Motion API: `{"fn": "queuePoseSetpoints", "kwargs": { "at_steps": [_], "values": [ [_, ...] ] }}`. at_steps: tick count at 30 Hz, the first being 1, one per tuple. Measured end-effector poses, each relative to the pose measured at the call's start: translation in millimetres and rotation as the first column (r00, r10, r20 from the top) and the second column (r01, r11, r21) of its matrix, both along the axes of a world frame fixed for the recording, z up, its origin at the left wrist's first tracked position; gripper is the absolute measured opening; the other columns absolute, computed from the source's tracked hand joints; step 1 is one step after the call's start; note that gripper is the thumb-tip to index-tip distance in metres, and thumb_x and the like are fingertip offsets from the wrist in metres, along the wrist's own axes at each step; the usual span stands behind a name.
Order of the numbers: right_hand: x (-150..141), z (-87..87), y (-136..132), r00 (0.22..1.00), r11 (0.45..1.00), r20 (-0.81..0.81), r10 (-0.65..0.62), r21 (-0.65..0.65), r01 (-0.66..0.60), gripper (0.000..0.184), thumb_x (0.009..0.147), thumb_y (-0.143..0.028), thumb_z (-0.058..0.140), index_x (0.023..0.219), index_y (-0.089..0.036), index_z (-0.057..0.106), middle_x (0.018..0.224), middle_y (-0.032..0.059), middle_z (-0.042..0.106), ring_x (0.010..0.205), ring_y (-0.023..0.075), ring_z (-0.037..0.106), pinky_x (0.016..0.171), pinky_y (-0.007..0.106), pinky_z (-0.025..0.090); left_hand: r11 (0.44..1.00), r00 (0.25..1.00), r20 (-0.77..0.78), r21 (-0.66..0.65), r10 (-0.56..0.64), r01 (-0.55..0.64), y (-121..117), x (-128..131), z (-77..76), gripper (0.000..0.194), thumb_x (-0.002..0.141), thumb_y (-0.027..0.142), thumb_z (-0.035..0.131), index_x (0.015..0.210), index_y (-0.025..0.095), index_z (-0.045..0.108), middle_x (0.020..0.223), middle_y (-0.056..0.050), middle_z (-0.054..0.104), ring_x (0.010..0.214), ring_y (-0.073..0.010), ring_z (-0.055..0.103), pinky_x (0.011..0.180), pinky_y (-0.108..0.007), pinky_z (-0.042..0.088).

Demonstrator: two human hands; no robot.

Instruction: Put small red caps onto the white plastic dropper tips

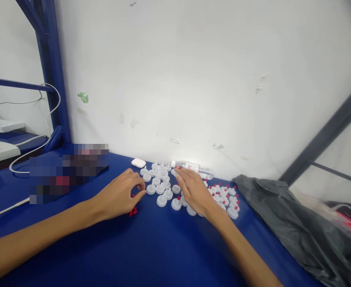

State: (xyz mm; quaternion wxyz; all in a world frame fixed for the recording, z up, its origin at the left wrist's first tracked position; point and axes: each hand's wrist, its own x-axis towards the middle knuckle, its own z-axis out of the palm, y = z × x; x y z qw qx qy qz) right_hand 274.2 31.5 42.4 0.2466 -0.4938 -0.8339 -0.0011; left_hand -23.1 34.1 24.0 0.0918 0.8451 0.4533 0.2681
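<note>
My left hand (120,194) is curled just left of a group of white nozzle caps (150,189), thumb and forefinger almost together. Whatever may be between those fingertips is too small to make out. Partly behind this hand lie several small red tips (133,212) on the blue table (163,247). Over the middle of the white caps, my right hand (196,191) stretches its fingers forward, palm down, hiding some caps. A cap with a red tip (176,204) stands just left of its wrist. More red-tipped caps (223,196) cluster to its right.
A clear plastic bottle (193,167) lies along the wall behind the caps. Left of it is a small white case (138,162). Dark grey cloth (283,219) covers the right edge. A white cable (14,205) and a blue post (54,71) are at left.
</note>
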Motion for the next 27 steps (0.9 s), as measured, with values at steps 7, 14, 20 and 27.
{"fn": "queuePoseSetpoints", "kwargs": {
  "at_steps": [7, 14, 20, 27],
  "values": [
    [3.9, -7.9, 5.1, 0.994, 0.99, 0.112, -0.008, -0.139, 0.024, 0.06, 0.124, -0.044, 0.029, 0.167, -0.022, 0.064, 0.172, 0.0112, 0.062, 0.169, 0.0367, 0.047, 0.141, 0.068, 0.035, 0.999, 0.991, -0.128, -0.043, -0.026, 0.021, -7.3, 3.9, -0.1, 0.01, 0.097, 0.025, 0.07, 0.091, 0.023, 0.077, 0.101, -0.009, 0.078, 0.103, -0.0322, 0.065, 0.091, -0.042, 0.048],
    [4.1, -8.8, 4.3, 0.995, 0.991, 0.1, -0.009, -0.13, 0.022, 0.057, 0.124, -0.044, 0.03, 0.162, -0.03, 0.069, 0.167, 0.0075, 0.068, 0.163, 0.0329, 0.055, 0.14, 0.065, 0.036, 0.994, 0.987, -0.158, -0.104, -0.032, 0.016, -3.6, 4.4, -0.9, 0.021, 0.099, 0.015, 0.066, 0.081, 0.023, 0.075, 0.095, -0.008, 0.079, 0.099, -0.0316, 0.065, 0.087, -0.041, 0.044],
    [2.3, -3.3, 2.9, 0.993, 0.977, 0.122, 0.013, -0.215, 0.014, 0.063, 0.124, -0.047, 0.023, 0.159, -0.025, 0.072, 0.166, 0.0101, 0.069, 0.164, 0.0362, 0.054, 0.141, 0.068, 0.029, 0.995, 0.986, -0.161, -0.093, -0.044, 0.029, -5.6, 6.2, 1.8, 0.022, 0.099, 0.012, 0.065, 0.085, 0.023, 0.077, 0.096, -0.007, 0.081, 0.096, -0.0301, 0.064, 0.087, -0.04, 0.043],
    [0.2, -0.6, 6.9, 0.985, 0.956, 0.174, 0.005, -0.289, 0.046, 0.069, 0.123, -0.054, 0.024, 0.169, -0.018, 0.061, 0.177, 0.0138, 0.057, 0.174, 0.0376, 0.036, 0.144, 0.072, 0.015, 0.995, 0.992, -0.093, -0.064, -0.084, 0.078, -5.0, 5.1, -5.8, 0.023, 0.098, 0.008, 0.065, 0.089, 0.024, 0.079, 0.095, -0.006, 0.082, 0.097, -0.0301, 0.066, 0.086, -0.04, 0.044]
  ]
}}
